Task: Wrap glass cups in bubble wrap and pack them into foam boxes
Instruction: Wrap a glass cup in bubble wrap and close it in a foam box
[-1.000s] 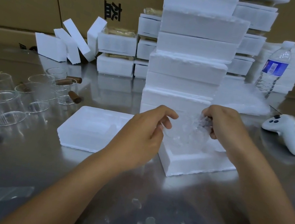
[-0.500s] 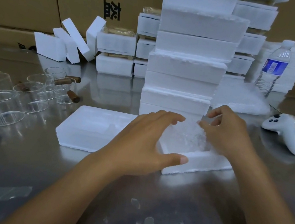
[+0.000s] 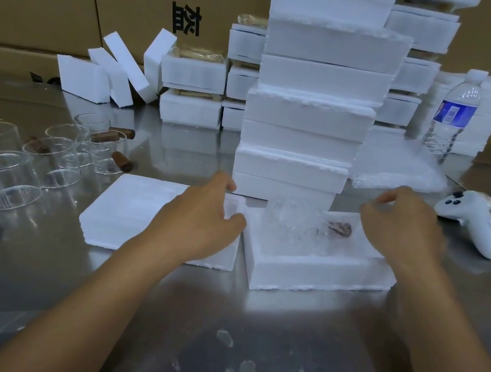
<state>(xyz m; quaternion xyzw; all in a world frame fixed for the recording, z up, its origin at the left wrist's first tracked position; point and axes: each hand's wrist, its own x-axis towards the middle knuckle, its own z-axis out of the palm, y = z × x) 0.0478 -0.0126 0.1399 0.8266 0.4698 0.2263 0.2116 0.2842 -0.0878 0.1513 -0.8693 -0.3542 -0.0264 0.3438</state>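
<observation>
An open white foam box (image 3: 314, 272) lies on the steel table in front of me. Inside it sits a glass cup in bubble wrap (image 3: 292, 226), its brown handle (image 3: 341, 227) showing through the wrap. A flat foam lid (image 3: 129, 212) lies just left of the box. My left hand (image 3: 200, 214) grips the lid's right end, with the thumb on the edge beside the box. Over the box's right side hovers my right hand (image 3: 406, 229), fingers loosely curled and holding nothing.
Several bare glass cups (image 3: 56, 160) with brown handles stand at the left. A tall stack of foam boxes (image 3: 308, 115) rises right behind the open box. Bubble wrap sheets (image 3: 400, 166), a water bottle (image 3: 450, 119) and a white controller (image 3: 475, 224) lie at the right.
Both hands set the wrapped cup into the foam box and let go. My left hand moved left onto the lid, and my right hand drew back to the right.
</observation>
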